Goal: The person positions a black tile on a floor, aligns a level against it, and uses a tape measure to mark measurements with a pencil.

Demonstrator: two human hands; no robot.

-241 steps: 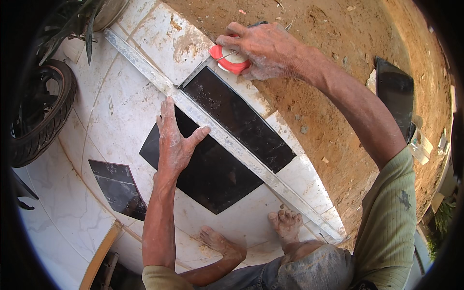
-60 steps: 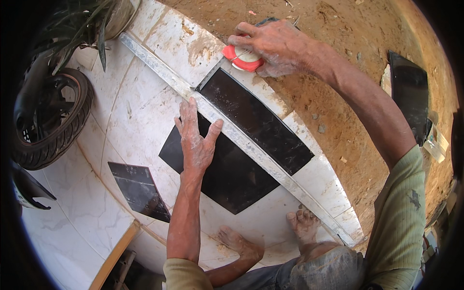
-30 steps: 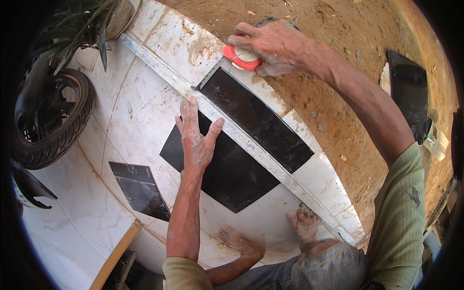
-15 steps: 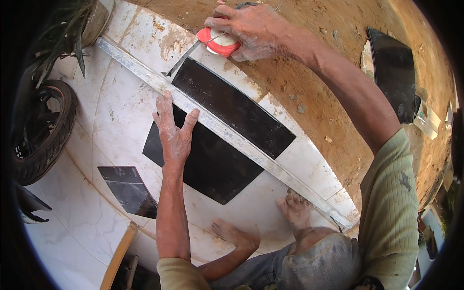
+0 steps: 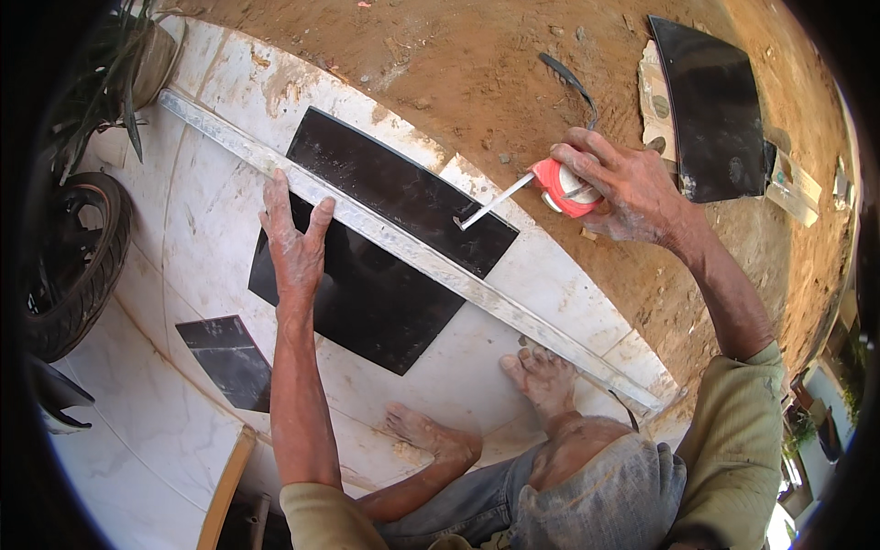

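Observation:
My left hand [image 5: 297,247] lies on a long, whitish metal straightedge [image 5: 412,258], its fingertips and thumb apart and pressing on the bar. The straightedge runs diagonally over glossy black tile. A black strip [image 5: 385,183] shows on its far side and a wider black piece [image 5: 376,293] on its near side; the bar hides whether they join. My right hand [image 5: 632,188] is closed around a red and white tape measure [image 5: 570,186], over the dirt at the right. Its short length of pulled-out blade [image 5: 495,203] reaches to the far black strip, near that strip's right end.
White tiled floor [image 5: 541,302] borders brown dirt [image 5: 440,64]. A small dark tile [image 5: 229,362] lies at lower left, below a motorcycle wheel [image 5: 78,266]. Another black tile [image 5: 710,110] rests at upper right. A potted plant [image 5: 151,64] stands at upper left. My bare feet [image 5: 541,376] are close to the straightedge.
My right hand has moved right with the tape measure, from the black strip's left end to near its right end. My left hand stays on the straightedge. The view has shifted slightly.

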